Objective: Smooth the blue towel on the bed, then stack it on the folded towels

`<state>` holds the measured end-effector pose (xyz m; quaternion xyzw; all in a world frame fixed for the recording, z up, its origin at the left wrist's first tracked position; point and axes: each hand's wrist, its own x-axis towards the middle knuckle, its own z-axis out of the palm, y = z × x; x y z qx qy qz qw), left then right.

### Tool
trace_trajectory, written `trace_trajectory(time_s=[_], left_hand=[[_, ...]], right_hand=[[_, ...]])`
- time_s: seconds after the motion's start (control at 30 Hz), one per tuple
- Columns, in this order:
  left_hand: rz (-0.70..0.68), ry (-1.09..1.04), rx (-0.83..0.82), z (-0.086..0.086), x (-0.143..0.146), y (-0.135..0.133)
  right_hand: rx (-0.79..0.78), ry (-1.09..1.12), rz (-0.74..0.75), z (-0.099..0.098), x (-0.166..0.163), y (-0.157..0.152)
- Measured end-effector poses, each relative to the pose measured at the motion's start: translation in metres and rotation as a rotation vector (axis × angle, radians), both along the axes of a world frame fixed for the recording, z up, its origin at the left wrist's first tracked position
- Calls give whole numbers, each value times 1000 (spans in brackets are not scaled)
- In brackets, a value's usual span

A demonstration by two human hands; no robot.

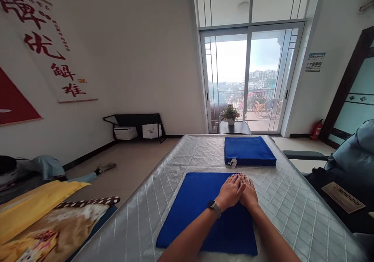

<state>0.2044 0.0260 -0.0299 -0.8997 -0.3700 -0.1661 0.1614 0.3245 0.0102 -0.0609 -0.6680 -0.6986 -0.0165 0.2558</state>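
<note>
A blue cloth lies flat on the table with the silver quilted cover. On its far right part rests my left hand, palm down with fingers stretched out, a watch on the wrist. Beside it and touching it, my right hand lies flat along the cloth's right edge, fingers also stretched. Neither hand grips anything. Beyond my fingertips sits a neat stack of folded blue cloths, with small white labels sticking out at its near left corner.
A grey chair with armrest stands right of the table, a dark bag and brown card on it. At left are a patterned blanket, yellow cloth and a person. Behind the table stands a potted plant on a chair.
</note>
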Motion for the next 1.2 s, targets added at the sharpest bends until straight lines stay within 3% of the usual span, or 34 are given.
trace_trajectory(time_s=[0.1,0.2,0.5,0.67,1.2], left_hand=[[33,-20,20,-6,6,20],[124,-24,7,-6,-15,26],[448,-14,0,39,-153,29],[545,-45,7,48,-208,34],[512,-156,17,47,-214,31]], right_hand=[[2,8,1,-2,0,3],[5,42,-6,0,-1,6],[10,71,-34,-1,-4,10],[7,38,-49,-3,-5,12],[-47,-37,-79,13,-13,-3]])
